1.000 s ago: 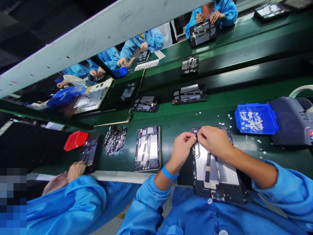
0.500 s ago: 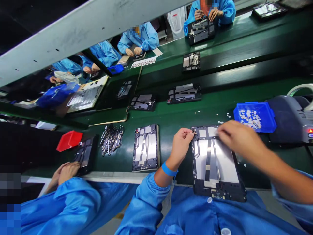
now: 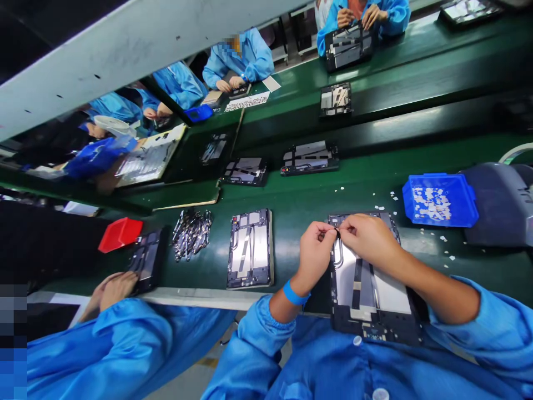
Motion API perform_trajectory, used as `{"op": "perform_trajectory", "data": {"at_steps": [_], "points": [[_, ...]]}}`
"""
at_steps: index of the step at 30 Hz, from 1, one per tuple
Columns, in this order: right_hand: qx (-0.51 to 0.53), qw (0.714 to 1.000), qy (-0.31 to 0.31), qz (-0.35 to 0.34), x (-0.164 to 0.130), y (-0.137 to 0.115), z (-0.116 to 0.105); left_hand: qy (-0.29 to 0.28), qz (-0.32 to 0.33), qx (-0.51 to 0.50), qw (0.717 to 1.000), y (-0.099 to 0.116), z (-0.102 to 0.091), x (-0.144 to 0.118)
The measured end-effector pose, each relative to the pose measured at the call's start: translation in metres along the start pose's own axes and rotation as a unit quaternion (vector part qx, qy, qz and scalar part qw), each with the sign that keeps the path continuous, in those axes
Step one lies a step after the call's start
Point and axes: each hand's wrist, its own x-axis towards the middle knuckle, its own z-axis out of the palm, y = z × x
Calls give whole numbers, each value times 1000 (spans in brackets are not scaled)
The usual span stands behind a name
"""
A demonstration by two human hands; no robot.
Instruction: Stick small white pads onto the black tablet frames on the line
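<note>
An opened tablet (image 3: 389, 291) lies in front of me, inner side up, its near end over the table's front edge. Both my hands meet above its far left corner. My left hand (image 3: 317, 253) is closed, thumb and forefinger pinching a small dark part (image 3: 337, 233). From the other side, my right hand (image 3: 370, 239) has its fingertips pinched together right at that part. Anything between the right fingertips is too small to make out. My right hand covers much of the tablet's far end.
To the right sits a blue tray (image 3: 441, 200) of small white pieces, beside a dark grey machine (image 3: 497, 205). Another opened tablet (image 3: 250, 250) and a pile of small metallic parts (image 3: 191, 236) lie left. A co-worker's hands (image 3: 114, 289) hold a tablet near a red tray (image 3: 120, 234).
My right hand has moved left from the tablet's far right side to meet my left hand at the far left corner. My left hand keeps its pinch there.
</note>
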Motion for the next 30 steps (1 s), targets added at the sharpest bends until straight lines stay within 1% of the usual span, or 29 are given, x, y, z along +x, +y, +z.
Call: {"op": "perform_trajectory", "data": {"at_steps": [3,6,9,11,13,15,17,20,23,27,29,30], "points": [[56,998,-20,18,4,-1,-6,-1,17,15,1000,2,0,-1],[79,996,-34,18,6,0,-9,-6,18,17,1000,3,0,-2],[58,998,-8,0,7,2,-6,-7,5,1,1000,1,0,0],[39,999,14,-13,6,5,-2,-9,-17,-29,999,-3,1,2],[30,999,16,-32,4,7,2,-14,-40,-63,997,-7,2,4],[29,999,6,-46,2,8,3,-14,-49,-82,995,-9,2,5],[23,999,0,-45,1,9,4,-9,-45,-79,996,-8,2,4],[1,1000,6,-30,-1,8,4,1,-26,-47,999,-2,2,2],[-17,999,10,-32,1,7,5,9,-10,-18,1000,3,1,0],[-2,999,-2,-35,5,0,5,5,-11,-8,1000,3,3,-1],[5,999,5,-35,7,-3,0,-2,-14,-11,1000,2,4,0],[7,999,15,-33,7,-1,-6,-8,-17,-16,1000,1,4,0]]}}
